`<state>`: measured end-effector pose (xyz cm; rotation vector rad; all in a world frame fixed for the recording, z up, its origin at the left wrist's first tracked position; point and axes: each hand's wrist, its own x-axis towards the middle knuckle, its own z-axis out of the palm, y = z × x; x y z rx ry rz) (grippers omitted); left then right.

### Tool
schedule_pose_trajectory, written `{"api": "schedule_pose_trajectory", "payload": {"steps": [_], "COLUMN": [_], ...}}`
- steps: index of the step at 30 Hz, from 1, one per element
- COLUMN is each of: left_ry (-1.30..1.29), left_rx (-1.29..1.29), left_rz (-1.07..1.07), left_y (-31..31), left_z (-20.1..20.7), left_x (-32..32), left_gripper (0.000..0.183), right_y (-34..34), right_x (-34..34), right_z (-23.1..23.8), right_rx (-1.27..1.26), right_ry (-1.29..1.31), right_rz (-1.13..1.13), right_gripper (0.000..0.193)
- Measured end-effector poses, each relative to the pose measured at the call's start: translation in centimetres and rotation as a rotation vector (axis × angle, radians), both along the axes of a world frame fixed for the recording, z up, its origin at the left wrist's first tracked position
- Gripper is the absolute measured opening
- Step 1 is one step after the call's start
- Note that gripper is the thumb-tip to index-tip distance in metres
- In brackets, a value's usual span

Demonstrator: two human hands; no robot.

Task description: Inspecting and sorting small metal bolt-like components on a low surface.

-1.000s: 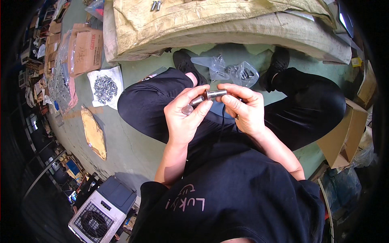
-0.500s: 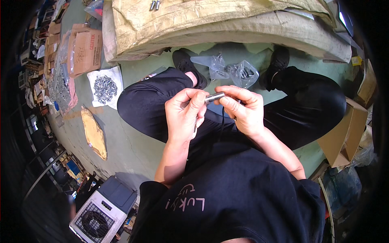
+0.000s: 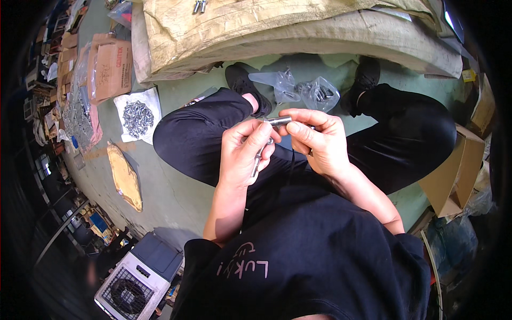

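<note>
Between my two hands, in front of my lap, is a short shiny metal cylinder (image 3: 280, 121). My left hand (image 3: 237, 154) pinches its left end between thumb and fingers. A second slim metal piece (image 3: 257, 162), like a bolt with a rounded end, lies along the curled fingers of that same hand. My right hand (image 3: 326, 144) is closed on the cylinder's right end, thumb below and index finger above. Its other fingers are curled, and I cannot tell whether they hold anything more.
Small metal parts (image 3: 137, 118) lie heaped on a white sheet (image 3: 151, 97) at left. Clear plastic bags (image 3: 320, 95) with metal parts lie between my feet. Two bolts (image 3: 199, 6) rest on the woven sack covering (image 3: 240, 32) ahead. A cardboard box (image 3: 453, 170) stands right, a fan unit (image 3: 128, 290) lower left.
The cylinder has shifted slightly left and up with my fingers. My left hand has turned a little, so more of the slim metal piece in it shows.
</note>
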<state>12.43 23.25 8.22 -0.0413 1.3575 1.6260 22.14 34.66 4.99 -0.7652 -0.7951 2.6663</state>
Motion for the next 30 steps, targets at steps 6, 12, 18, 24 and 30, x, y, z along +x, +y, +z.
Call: {"api": "schedule_pose_trajectory", "payload": {"steps": [6,12,18,24,30], "left_ry": [0.0,0.101,0.092,0.089,0.185], "left_rx": [0.04,0.006,0.017,0.001,-0.017], "left_rz": [0.008,0.029,0.018,0.002,0.02], "left_y": [0.2,0.5,0.09,0.08,-0.03], "left_z": [-0.03,0.42,0.11,0.13,-0.05], "left_x": [0.02,0.05,-0.1,-0.06,0.15], "left_gripper": [0.016,0.015,0.019,0.018,0.011], "right_y": [0.1,0.15,0.05,0.07,-0.07], "right_x": [0.0,-0.11,-0.21,-0.19,-0.06], "right_z": [-0.05,0.09,0.18,0.19,0.02], "right_rx": [-0.1,-0.083,-0.042,-0.052,-0.048], "right_ry": [0.016,0.034,0.045,0.031,0.012], "right_rz": [0.009,0.018,0.03,0.032,0.017], "right_gripper": [0.021,0.021,0.021,0.018,0.019]}}
